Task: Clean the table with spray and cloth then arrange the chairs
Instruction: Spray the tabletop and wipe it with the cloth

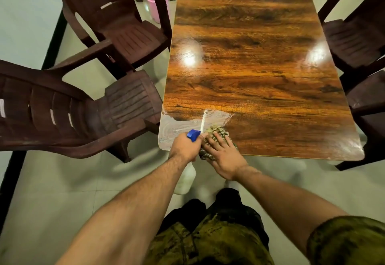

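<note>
Nearest the camera, olive camouflage-patterned clothing [208, 241] is seen at the bottom edge, and two bare forearms are stretched forward from it to the near end of the table [250, 66]. A spray bottle [186, 180] is gripped by the left hand [183, 147], whose fingers are curled round the neck. The white body is hung below the table edge, and the blue trigger head [193, 135] is pointed over the tabletop. Just beside it, the right hand [224, 156] is laid flat with straight, spread fingers on a checked cloth [217, 132], which is pressed against the tabletop at its near edge. A wet, smeared patch [177, 127] is seen on the near left corner of the glossy wood-grain surface, and two bright light reflections are shown farther along. To the left, two dark brown plastic armchairs are set at an angle: the nearer one [73, 114] close to the table corner, the farther one [125, 29] beside the table's long edge. Two more of the same chairs [358, 41] are seen along the right edge. A pink bucket [155, 6] is stood on the floor beyond the farther left chair.
</note>
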Action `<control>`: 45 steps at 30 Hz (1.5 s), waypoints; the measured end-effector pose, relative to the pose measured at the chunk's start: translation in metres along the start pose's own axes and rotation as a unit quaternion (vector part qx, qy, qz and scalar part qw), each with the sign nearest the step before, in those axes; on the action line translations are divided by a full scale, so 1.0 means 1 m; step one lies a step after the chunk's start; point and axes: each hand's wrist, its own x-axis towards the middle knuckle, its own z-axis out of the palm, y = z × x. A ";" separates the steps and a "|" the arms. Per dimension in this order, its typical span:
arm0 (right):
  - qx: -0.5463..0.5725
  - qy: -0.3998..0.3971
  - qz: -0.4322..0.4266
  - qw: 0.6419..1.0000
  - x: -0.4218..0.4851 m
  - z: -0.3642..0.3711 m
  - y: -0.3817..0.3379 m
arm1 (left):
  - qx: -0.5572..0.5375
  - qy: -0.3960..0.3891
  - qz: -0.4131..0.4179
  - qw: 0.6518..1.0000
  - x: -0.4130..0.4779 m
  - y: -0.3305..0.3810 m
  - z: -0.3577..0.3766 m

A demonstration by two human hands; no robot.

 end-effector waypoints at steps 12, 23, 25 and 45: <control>0.110 0.058 0.354 0.927 0.052 -0.028 0.030 | -0.044 -0.018 -0.009 0.999 0.007 -0.007 -0.024; -0.035 -0.034 -0.118 0.992 0.044 -0.021 -0.009 | -0.038 0.040 -0.022 0.998 0.012 -0.016 -0.049; -0.030 -0.011 -0.045 0.998 0.035 -0.021 0.012 | -0.055 0.044 -0.029 0.997 0.010 -0.020 -0.052; 0.095 0.051 0.272 0.956 0.121 -0.039 -0.043 | -0.089 0.102 -0.100 0.986 -0.001 -0.058 -0.069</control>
